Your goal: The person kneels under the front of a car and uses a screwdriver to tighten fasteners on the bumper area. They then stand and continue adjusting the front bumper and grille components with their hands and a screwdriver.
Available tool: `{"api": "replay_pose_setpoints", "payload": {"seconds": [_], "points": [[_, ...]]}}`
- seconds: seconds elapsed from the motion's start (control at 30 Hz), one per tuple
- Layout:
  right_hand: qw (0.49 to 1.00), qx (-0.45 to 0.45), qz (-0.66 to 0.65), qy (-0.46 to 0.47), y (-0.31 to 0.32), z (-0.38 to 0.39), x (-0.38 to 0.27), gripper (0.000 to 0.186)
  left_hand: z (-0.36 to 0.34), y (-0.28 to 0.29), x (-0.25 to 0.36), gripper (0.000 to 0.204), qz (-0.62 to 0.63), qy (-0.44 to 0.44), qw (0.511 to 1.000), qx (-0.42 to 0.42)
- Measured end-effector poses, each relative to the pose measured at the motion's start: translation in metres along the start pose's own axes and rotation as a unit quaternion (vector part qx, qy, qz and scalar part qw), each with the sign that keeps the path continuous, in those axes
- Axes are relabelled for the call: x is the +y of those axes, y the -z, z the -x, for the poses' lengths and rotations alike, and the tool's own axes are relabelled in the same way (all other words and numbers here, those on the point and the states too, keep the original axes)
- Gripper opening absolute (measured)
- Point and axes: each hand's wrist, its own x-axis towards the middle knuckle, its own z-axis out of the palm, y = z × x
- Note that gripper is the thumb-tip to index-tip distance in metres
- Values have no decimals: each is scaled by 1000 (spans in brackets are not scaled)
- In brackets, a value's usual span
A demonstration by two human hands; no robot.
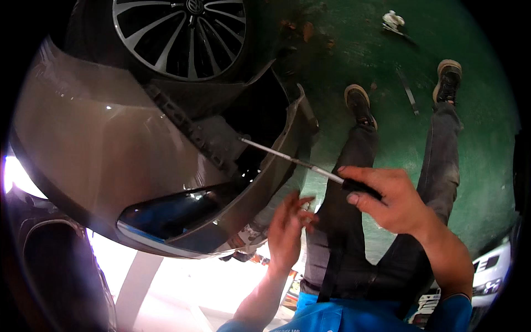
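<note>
My right hand (392, 199) grips a long screwdriver (298, 162) by its black handle. The metal shaft points left, and its tip appears over the gap between the fender (105, 133) and the bumper (276, 177); contact there is hard to make out. A dark bracket strip (185, 124) runs along the fender's edge inside that gap. Close to the bumper's outer face is my left hand (286, 229), raised with loosely bent fingers apart and nothing visible in it. A dark-lensed car light (177, 213) sits between fender and bumper.
A spoked wheel (188, 39) stands at the upper left. My legs stretch out over the green floor (409, 50). On it lie a flat metal strip (408, 91) and a crumpled white thing (392, 21). Another vehicle (489, 268) shows at the lower right.
</note>
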Motion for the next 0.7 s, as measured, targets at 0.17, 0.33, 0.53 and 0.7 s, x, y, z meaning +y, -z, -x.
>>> {"api": "replay_pose_setpoints", "payload": {"seconds": [0.17,0.33,0.53,0.7], "points": [[995,-77,-52,-26,44,-50,18,36,-112,-57,41,39,168,-56,982,69],[985,-150,-71,-43,67,-96,19,33,-137,-76,56,35,198,-106,958,181],[982,-182,-39,-16,66,-129,16,34,-144,-68,63,33,206,-117,948,212],[973,-228,-36,-20,67,-137,16,35,-135,-63,59,30,221,-125,937,239]]}}
